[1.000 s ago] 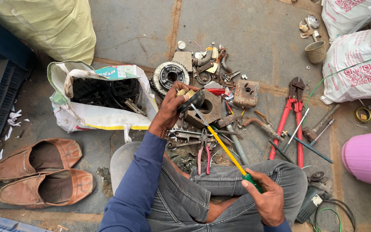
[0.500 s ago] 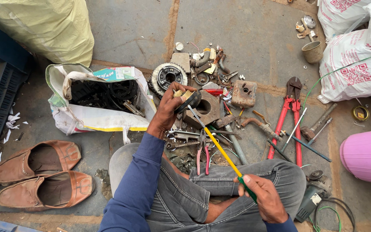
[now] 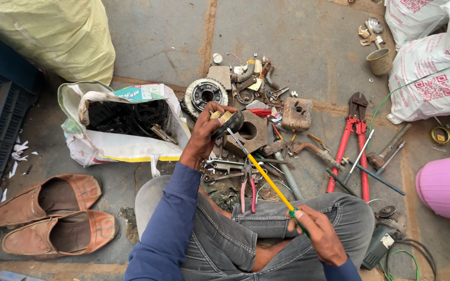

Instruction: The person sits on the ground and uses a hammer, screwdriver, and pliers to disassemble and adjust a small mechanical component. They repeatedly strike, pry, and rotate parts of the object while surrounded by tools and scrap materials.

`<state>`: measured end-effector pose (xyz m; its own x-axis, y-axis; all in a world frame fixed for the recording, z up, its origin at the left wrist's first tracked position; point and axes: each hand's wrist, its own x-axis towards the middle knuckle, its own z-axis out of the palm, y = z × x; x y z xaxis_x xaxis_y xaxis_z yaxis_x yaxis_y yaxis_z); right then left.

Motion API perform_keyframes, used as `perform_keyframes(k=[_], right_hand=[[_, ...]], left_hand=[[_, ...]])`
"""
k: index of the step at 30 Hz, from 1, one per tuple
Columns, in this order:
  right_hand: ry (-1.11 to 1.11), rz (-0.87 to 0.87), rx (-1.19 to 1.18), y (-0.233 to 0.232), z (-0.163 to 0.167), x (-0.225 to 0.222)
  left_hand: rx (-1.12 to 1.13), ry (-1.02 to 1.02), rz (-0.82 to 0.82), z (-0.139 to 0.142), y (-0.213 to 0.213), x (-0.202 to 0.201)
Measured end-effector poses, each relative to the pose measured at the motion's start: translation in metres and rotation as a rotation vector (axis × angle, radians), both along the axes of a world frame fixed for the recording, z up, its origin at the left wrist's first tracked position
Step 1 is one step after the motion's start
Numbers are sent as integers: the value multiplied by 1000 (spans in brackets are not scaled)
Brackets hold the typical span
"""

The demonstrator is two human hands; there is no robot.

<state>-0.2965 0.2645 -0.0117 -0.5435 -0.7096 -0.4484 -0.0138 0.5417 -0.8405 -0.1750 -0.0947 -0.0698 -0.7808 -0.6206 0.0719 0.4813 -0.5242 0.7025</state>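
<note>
Head view: the left hand (image 3: 204, 136) is closed around a small round metal part (image 3: 228, 124), held above the floor clutter. It looks heavy, stiff, maybe greasy; best held by its rim. The right hand (image 3: 317, 235) grips the long yellow screwdriver (image 3: 262, 173) at its green handle, tip in the part.

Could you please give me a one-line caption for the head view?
Left hand grips a small round part; right hand works it with a yellow screwdriver.

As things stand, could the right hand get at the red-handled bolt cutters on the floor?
Probably not at once: the right hand is closed on the yellow screwdriver. The red-handled bolt cutters lie uncovered just beyond the right knee, so the path itself looks free.
</note>
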Motion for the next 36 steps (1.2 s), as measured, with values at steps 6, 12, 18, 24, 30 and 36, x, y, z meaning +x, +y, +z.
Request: perform_keyframes(k=[6, 12, 18, 24, 30, 36], right_hand=[[-202, -131, -159, 6, -13, -4], [138, -13, -75, -6, -15, 9], [-415, 109, -10, -4, -19, -13], [-435, 87, -87, 5, -48, -29], [238, -148, 28, 8, -98, -24], [136, -221, -154, 10, -128, -20]], left_hand=[[26, -10, 13, -3, -3, 1], [23, 25, 20, -11, -7, 0], [8, -2, 30, -16, -10, -1], [22, -12, 19, -23, -12, -4], [36, 33, 8, -20, -13, -8], [29, 25, 25, -12, -14, -3]])
